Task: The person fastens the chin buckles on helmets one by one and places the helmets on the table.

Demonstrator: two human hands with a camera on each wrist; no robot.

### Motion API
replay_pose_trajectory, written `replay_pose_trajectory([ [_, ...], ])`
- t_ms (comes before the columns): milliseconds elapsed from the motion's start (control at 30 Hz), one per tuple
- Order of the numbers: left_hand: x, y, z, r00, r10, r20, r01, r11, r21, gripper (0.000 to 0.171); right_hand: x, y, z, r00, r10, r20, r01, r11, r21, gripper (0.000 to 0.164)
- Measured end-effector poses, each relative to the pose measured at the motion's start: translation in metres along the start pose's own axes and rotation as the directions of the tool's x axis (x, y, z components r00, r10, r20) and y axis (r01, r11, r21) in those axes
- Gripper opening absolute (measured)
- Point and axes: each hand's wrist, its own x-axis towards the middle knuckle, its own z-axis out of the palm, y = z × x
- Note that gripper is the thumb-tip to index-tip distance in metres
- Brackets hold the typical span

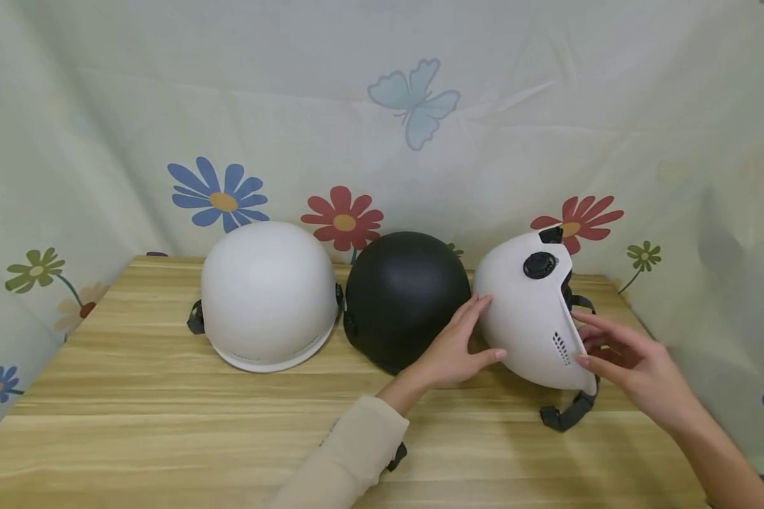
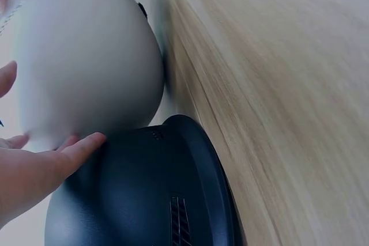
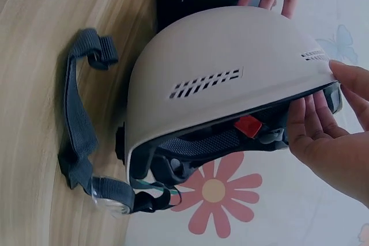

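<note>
Gripping the tilted white helmet (image 1: pixel 516 311) by its edge, the right hand (image 1: pixel 643 378) has its thumb outside the shell and fingers within, presumably because the thin edge gives good purchase. The left hand (image 1: pixel 455 350) is spread, fingertips against the rounded crown, probably to steady a smooth shell that could roll. This helmet sits at the row's right end, hollow side facing right, its strap (image 1: pixel 566 416) trailing on the near side over the table (image 1: pixel 165 438). The black helmet (image 1: pixel 407 290) is in the middle, the upright white helmet (image 1: pixel 267 290) at left, both dome-up, likely for stability. Counted: three helmets, two white, one black; two hands; on the tilted shell, one round dial (image 1: pixel 539 266) and two vent patches (image 3: pixel 204 83).
</note>
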Motion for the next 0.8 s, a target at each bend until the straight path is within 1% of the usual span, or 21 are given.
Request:
replay_pose_trajectory([
  [67,0.000,0.000,0.000,1.000,-0.009,0.010,0.009,1.000,0.003,0.077,0.000,0.001,0.001,1.000,0.008,0.003,-0.008,1.000,-0.007,0.052],
  [167,-0.001,0.000,-0.001,1.000,-0.014,0.023,0.014,1.000,0.011,0.077,0.000,0.001,0.002,1.000,-0.001,0.004,0.001,1.000,-0.012,0.051],
  [400,-0.002,0.001,-0.001,1.000,0.012,0.019,-0.012,1.000,0.003,0.074,0.000,0.002,0.004,0.998,-0.068,-0.009,0.068,0.997,-0.023,0.050],
  [567,-0.001,0.001,-0.002,1.000,0.014,0.019,-0.014,1.000,0.027,0.074,0.001,0.004,0.006,0.995,-0.095,0.001,0.095,0.995,-0.039,0.050],
  [667,-0.001,0.002,-0.002,1.000,0.016,0.018,-0.017,0.999,0.036,0.073,0.001,0.005,0.009,0.992,-0.124,0.010,0.124,0.992,-0.039,0.049],
  [800,-0.001,0.004,-0.003,1.000,0.006,0.027,-0.008,0.999,0.050,0.072,0.001,0.007,0.012,0.988,-0.152,0.008,0.152,0.987,-0.053,0.047],
])
